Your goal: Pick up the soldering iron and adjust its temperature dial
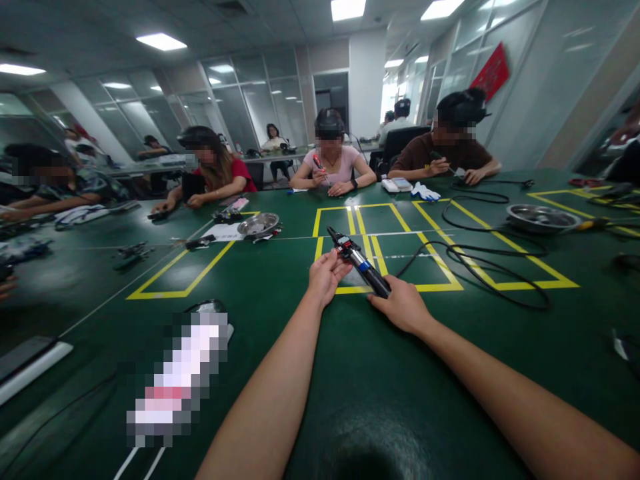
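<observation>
A long dark tool [366, 267], which looks like an electric screwdriver, slants over the green table, its narrow tip pointing away and to the left. It has a silver section and a blue band. My right hand [404, 305] is closed around its rear end. At the front, my left hand [329, 275] has its thumb and fingers closed on the tool beside a small black and red part [343, 244]. Whether that part belongs to the tool, I cannot tell. A black cable [453, 248] loops across the table from near my right hand.
Yellow tape rectangles [440, 288] mark the green table [350, 400]. Metal bowls stand left [259, 224] and right [543, 217]. A blurred-out pale object [183, 373] lies near my left forearm. White gloves [425, 192] lie at the far side, where several people sit working.
</observation>
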The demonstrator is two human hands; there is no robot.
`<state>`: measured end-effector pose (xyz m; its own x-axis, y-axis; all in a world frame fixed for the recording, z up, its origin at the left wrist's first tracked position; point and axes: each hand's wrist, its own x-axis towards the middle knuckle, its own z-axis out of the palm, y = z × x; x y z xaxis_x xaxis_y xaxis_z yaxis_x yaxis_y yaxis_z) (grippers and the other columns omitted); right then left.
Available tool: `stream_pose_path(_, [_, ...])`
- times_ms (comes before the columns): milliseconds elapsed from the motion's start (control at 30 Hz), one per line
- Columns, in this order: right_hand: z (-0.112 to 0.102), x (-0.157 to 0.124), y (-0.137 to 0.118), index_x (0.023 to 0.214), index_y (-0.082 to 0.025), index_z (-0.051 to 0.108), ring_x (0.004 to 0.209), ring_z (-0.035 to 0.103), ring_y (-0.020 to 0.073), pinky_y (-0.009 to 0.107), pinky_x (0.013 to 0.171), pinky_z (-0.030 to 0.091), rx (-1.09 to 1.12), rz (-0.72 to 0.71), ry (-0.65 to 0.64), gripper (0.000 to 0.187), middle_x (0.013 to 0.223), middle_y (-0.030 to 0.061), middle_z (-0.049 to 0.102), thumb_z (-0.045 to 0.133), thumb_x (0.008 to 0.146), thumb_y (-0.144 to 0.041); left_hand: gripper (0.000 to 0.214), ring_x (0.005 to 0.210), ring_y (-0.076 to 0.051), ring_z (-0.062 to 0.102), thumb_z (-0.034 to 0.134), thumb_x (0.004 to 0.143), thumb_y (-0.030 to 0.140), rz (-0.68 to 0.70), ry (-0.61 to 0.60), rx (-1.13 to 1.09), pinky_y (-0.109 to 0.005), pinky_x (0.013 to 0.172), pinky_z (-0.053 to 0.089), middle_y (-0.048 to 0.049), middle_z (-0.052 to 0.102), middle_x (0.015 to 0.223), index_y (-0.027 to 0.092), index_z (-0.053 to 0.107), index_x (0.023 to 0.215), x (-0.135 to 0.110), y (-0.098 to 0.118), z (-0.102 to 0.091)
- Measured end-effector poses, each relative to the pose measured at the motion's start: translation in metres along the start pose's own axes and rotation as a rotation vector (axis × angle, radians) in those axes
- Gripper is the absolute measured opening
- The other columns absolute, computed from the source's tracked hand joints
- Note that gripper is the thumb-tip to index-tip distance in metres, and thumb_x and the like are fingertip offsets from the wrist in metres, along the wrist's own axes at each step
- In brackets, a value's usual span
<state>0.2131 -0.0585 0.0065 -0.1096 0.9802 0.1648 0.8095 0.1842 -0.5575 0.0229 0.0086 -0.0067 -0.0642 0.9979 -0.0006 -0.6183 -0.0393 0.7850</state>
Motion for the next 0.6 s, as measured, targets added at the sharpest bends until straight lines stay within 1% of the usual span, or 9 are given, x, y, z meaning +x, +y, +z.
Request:
stream_pose_path(133, [-0.0012, -0.001, -0.0004, 0.089, -0.018, 0.063, 0.067, 0.059, 0.0179, 0.024, 0.058, 0.032, 0.021, -0.013, -0.003, 0.031, 0.076, 0.005, 0.067, 0.065, 0.078, -0.047, 0.019, 0.079, -0.017, 0.071, 0.07, 0.085, 0.026, -0.014, -0.025, -0.016, -0.037, 0.087, 0.056, -0.0122, 0.072, 0.09, 0.011, 0.062, 0.093, 0.0009, 0.0, -0.0009])
stream_pose_path(233, [-0.0025, -0.0014, -0.0011, 0.088, -0.019, 0.062, 0.067, 0.059, 0.018, 0.024, 0.057, 0.033, 0.038, -0.029, -0.011, 0.03, 0.075, 0.0042, 0.066, 0.064, 0.078, -0.047, 0.021, 0.087, -0.02, 0.071, 0.067, 0.087, 0.027, -0.046, -0.078, -0.057, -0.04, 0.093, 0.052, -0.0137, 0.073, 0.095, 0.01, 0.064, 0.099, 0.0015, 0.0004, -0.0008])
stream_pose_path(300, [-0.0038, -0.0014, -0.0016, 0.088, -0.019, 0.062, 0.068, 0.06, 0.0183, 0.024, 0.057, 0.034, 0.049, -0.04, -0.026, 0.03, 0.076, 0.0041, 0.066, 0.064, 0.078, -0.047, 0.023, 0.093, -0.021, 0.07, 0.064, 0.089, 0.03, -0.071, -0.107, -0.088, -0.042, 0.096, 0.051, -0.0144, 0.072, 0.1, 0.012, 0.064, 0.103, 0.001, 0.0008, -0.0001])
stream_pose_path(400, [-0.0055, -0.0013, -0.0022, 0.089, -0.019, 0.062, 0.069, 0.06, 0.0186, 0.025, 0.058, 0.035, 0.05, -0.051, -0.051, 0.03, 0.078, 0.0047, 0.066, 0.064, 0.079, -0.047, 0.024, 0.095, -0.022, 0.07, 0.061, 0.09, 0.031, -0.092, -0.119, -0.115, -0.043, 0.097, 0.05, -0.015, 0.072, 0.102, 0.012, 0.064, 0.104, -0.0007, 0.0014, 0.0012])
stream_pose_path(500, [-0.0056, -0.0027, -0.004, 0.096, -0.019, 0.061, 0.071, 0.063, 0.0199, 0.025, 0.059, 0.037, 0.021, -0.033, -0.051, 0.033, 0.081, 0.0062, 0.067, 0.063, 0.081, -0.048, 0.023, 0.093, -0.022, 0.07, 0.062, 0.09, 0.031, -0.078, -0.108, -0.112, -0.043, 0.096, 0.05, -0.0146, 0.073, 0.1, 0.013, 0.064, 0.103, -0.002, 0.0018, 0.0014])
stream_pose_path(600, [-0.0035, -0.0068, -0.009, 0.108, -0.018, 0.057, 0.078, 0.065, 0.023, 0.027, 0.063, 0.039, -0.066, -0.009, -0.004, 0.04, 0.088, 0.0093, 0.069, 0.064, 0.082, -0.048, 0.024, 0.091, -0.022, 0.071, 0.063, 0.089, 0.032, -0.063, -0.091, -0.103, -0.043, 0.095, 0.051, -0.0143, 0.073, 0.098, 0.012, 0.064, 0.102, -0.0021, 0.0018, 0.0007])
